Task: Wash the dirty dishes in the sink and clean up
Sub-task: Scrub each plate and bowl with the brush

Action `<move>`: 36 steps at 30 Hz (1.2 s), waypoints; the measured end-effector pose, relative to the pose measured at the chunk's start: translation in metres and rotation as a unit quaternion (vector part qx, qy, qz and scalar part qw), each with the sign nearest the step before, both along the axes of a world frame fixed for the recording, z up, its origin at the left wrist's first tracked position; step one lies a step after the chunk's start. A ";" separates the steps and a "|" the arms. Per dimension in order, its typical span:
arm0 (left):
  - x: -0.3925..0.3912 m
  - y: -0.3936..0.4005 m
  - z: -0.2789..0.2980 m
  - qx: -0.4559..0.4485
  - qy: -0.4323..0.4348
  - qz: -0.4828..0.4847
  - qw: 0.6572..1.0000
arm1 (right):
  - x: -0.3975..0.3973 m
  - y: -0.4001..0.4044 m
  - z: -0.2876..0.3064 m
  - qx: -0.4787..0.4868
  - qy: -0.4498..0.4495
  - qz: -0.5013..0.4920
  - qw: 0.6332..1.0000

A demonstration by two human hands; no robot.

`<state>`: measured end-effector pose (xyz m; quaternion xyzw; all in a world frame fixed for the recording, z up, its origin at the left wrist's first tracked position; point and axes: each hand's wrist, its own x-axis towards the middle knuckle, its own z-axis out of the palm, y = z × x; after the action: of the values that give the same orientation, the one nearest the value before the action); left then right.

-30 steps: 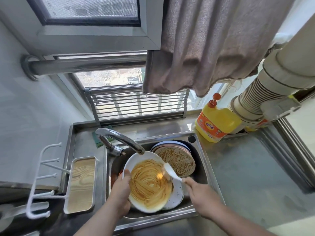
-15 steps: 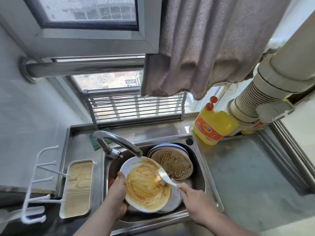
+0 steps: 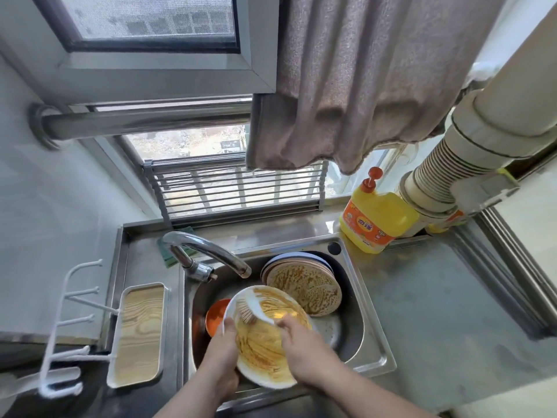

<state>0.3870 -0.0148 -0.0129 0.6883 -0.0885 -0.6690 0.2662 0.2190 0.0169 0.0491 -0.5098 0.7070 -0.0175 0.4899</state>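
Note:
A white plate [image 3: 262, 351] smeared with yellow-brown sauce is tilted over the steel sink [image 3: 373, 336]. My left hand [image 3: 224, 354] grips its left rim, thumb on the face. My right hand [image 3: 304, 348] holds a white dish brush [image 3: 256, 310] whose bristles press on the plate's upper left part. Behind it a stack of dirty plates [image 3: 304, 289] leans against the sink's back right wall. An orange bowl [image 3: 215, 316] lies in the sink to the left, partly hidden by the white plate.
The faucet [image 3: 208, 251] arches over the sink's back left. A yellow detergent bottle [image 3: 376, 221] stands at the back right. A green sponge [image 3: 168, 254] lies behind the faucet. A wood-bottomed tray [image 3: 140, 333] and a white hook rack [image 3: 64, 327] sit at the left. Steel counter [image 3: 446, 312] extends right.
My right hand has swept the brush from the plate's right side across to its upper left. The plate has shifted slightly right, and the orange bowl is now uncovered at its left.

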 end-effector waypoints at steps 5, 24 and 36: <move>-0.008 0.000 0.005 -0.026 -0.004 -0.028 0.999 | 0.000 -0.004 -0.008 0.020 -0.012 -0.064 0.998; -0.002 -0.001 -0.005 -0.042 -0.018 -0.055 0.997 | 0.015 -0.006 -0.013 -0.004 -0.045 -0.104 0.994; -0.010 -0.013 -0.006 0.044 0.064 0.029 0.997 | 0.022 -0.002 -0.007 0.010 -0.080 -0.070 0.994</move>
<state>0.3770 -0.0278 -0.0190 0.6572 -0.0212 -0.7072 0.2598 0.2412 0.0148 0.0424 -0.4511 0.6993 -0.0853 0.5479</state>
